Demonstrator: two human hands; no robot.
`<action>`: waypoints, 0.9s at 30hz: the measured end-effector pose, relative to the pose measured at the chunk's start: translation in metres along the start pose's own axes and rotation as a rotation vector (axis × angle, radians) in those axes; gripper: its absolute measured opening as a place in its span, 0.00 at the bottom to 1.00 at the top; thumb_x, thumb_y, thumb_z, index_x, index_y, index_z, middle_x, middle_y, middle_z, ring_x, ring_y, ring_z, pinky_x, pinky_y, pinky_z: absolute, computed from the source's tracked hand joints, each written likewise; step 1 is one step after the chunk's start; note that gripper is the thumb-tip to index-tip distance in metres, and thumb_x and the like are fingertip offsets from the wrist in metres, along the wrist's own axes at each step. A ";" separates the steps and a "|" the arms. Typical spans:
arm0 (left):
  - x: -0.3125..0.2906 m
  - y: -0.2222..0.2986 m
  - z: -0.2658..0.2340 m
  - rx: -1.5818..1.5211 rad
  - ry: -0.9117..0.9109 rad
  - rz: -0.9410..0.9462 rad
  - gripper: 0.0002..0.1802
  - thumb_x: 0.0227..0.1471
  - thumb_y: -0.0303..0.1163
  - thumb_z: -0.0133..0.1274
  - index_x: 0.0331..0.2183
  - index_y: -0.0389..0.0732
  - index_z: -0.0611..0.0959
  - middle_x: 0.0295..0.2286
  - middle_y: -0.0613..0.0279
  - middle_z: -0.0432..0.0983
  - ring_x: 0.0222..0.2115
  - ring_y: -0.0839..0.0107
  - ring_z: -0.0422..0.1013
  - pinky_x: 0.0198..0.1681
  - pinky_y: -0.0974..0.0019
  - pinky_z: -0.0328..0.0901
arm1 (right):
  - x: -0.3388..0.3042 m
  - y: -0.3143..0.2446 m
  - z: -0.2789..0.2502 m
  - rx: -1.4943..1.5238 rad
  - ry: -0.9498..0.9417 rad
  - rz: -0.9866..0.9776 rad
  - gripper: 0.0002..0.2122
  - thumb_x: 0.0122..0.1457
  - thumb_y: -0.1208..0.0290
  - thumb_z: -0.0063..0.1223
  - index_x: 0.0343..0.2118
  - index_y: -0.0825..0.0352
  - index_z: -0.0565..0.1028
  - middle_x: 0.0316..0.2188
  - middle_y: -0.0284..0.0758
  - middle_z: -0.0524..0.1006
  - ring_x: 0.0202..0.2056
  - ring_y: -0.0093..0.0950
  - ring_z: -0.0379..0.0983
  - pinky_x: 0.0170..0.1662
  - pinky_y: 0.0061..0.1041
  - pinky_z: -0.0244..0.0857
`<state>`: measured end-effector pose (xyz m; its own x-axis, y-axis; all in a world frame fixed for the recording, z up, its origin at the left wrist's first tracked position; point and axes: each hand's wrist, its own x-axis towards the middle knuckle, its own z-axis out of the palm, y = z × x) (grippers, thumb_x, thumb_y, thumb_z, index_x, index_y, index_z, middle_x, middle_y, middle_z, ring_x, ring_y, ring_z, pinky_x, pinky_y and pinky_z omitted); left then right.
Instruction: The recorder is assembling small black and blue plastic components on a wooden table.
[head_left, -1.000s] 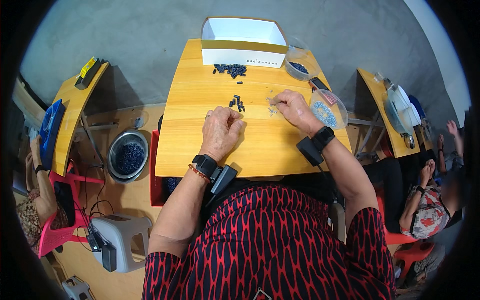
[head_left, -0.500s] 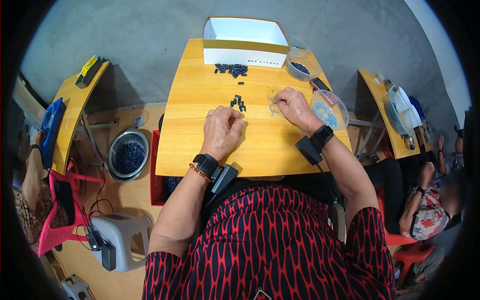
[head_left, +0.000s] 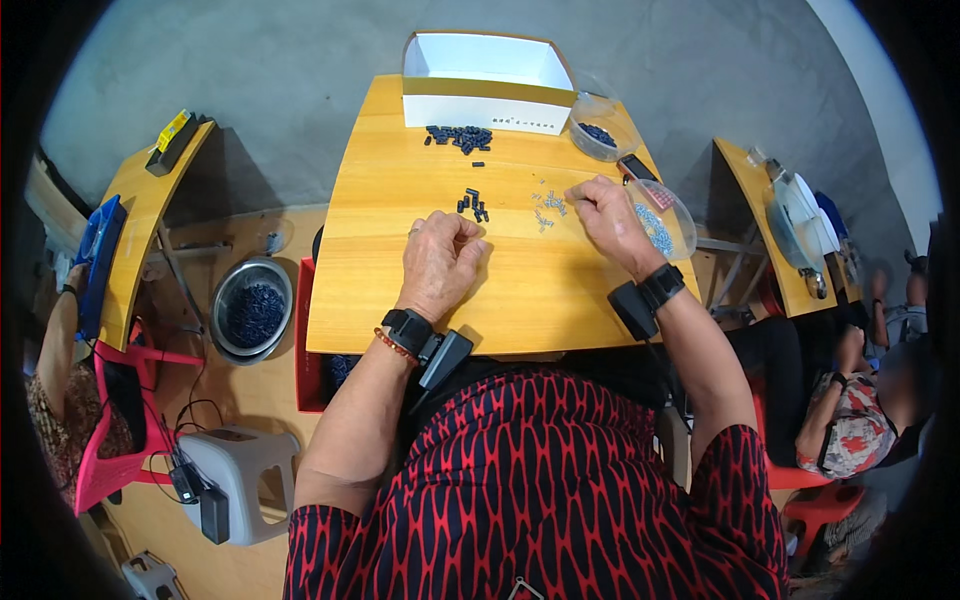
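Note:
My left hand [head_left: 442, 265] rests on the wooden table [head_left: 390, 190] with its fingers curled together; whatever they hold, if anything, is hidden. Just beyond its fingertips lies a small group of short black cylindrical pieces [head_left: 475, 206]. My right hand [head_left: 610, 225] is closed in a pinch at the right edge of some loose small silvery screw-like parts [head_left: 545, 210]. Anything between its fingers is too small to make out. Partly behind that hand is a clear round bowl [head_left: 683, 215] holding more silvery parts.
A white and gold box [head_left: 487, 112] stands at the far edge, a heap of black pieces [head_left: 465, 138] before it. At far right are a clear tub [head_left: 600, 150] and a dark handheld device [head_left: 637, 168]. A metal basin [head_left: 285, 320] sits left on the floor. People work on both sides.
My right hand has moved right and slightly toward me, uncovering more of the silvery parts. The left hand stays in nearly the same place.

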<state>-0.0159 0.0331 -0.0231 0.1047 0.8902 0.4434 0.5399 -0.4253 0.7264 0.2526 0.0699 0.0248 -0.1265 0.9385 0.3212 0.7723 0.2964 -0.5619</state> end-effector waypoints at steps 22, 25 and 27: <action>0.000 -0.004 0.001 -0.045 0.007 -0.032 0.10 0.46 0.30 0.65 0.31 0.38 0.83 0.28 0.55 0.78 0.33 0.55 0.71 0.41 0.55 0.66 | -0.010 0.006 0.007 -0.204 -0.080 -0.061 0.06 0.57 0.81 0.54 0.36 0.73 0.81 0.35 0.47 0.79 0.37 0.42 0.77 0.43 0.33 0.70; 0.001 -0.004 0.001 -0.004 -0.004 0.011 0.07 0.49 0.26 0.61 0.33 0.37 0.82 0.28 0.56 0.79 0.31 0.58 0.71 0.40 0.57 0.66 | -0.008 0.005 0.006 -0.081 -0.085 0.025 0.07 0.57 0.81 0.54 0.36 0.73 0.81 0.35 0.47 0.79 0.38 0.41 0.77 0.44 0.33 0.70; 0.001 -0.002 0.000 0.015 0.001 0.001 0.07 0.49 0.27 0.62 0.33 0.37 0.82 0.28 0.56 0.79 0.31 0.58 0.71 0.40 0.58 0.66 | -0.008 0.008 0.007 -0.074 -0.069 0.020 0.07 0.57 0.81 0.54 0.37 0.73 0.81 0.35 0.47 0.79 0.39 0.41 0.77 0.44 0.32 0.70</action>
<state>-0.0166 0.0348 -0.0245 0.1042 0.8896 0.4447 0.5525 -0.4236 0.7178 0.2551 0.0660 0.0121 -0.1509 0.9550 0.2555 0.8187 0.2656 -0.5090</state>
